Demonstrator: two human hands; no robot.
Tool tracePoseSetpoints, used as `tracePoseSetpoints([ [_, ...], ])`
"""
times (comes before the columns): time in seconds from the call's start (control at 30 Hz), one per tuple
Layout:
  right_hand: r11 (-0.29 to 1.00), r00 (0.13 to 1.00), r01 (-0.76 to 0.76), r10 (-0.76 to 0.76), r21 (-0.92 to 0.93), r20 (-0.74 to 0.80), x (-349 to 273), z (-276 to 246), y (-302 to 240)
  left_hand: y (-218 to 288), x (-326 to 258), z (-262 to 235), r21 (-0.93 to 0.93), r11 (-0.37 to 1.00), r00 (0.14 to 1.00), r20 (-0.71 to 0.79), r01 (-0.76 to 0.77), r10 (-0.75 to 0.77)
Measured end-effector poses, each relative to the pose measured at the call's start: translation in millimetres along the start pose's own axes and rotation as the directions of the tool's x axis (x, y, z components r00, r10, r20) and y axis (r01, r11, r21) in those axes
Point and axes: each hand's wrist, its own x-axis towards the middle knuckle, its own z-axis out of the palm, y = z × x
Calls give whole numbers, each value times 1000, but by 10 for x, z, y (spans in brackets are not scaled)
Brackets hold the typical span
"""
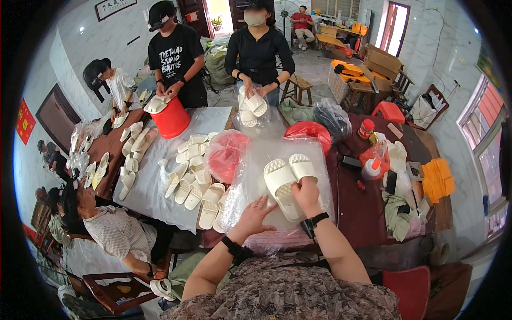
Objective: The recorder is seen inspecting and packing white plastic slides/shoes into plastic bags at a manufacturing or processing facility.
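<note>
A pair of cream-white slippers with quilted straps lies in front of me: the left slipper (280, 185) and, partly behind my hand, the right slipper (303, 166). My right hand (307, 196) is closed on the pair at their heel parts, its thumb between them; the far fingers are hidden. Beneath is a stack of clear plastic bags (254, 161). My left hand (253, 215) rests flat on that stack with fingers spread, its fingertips close to the left slipper's edge, holding nothing.
Several more slippers (192, 193) are grouped to the left, beside a pink plastic bag (226, 154). Across the table one co-worker handles bagged slippers (250, 106); another works over a red bucket (172, 121). A white bottle (371, 169) and orange bags (438, 180) are on the right.
</note>
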Motion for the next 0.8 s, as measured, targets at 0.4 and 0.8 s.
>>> tracePoseSetpoints([
  [0.4, 893, 842, 23, -260, 450, 472, -361, -1014, 396, 94, 524, 209, 268, 899, 929, -231, 346, -289],
  [0.8, 939, 829, 342, -311, 18, 465, -535, -1254, 304, 216, 554, -85, 132, 966, 974, -79, 221, -212],
])
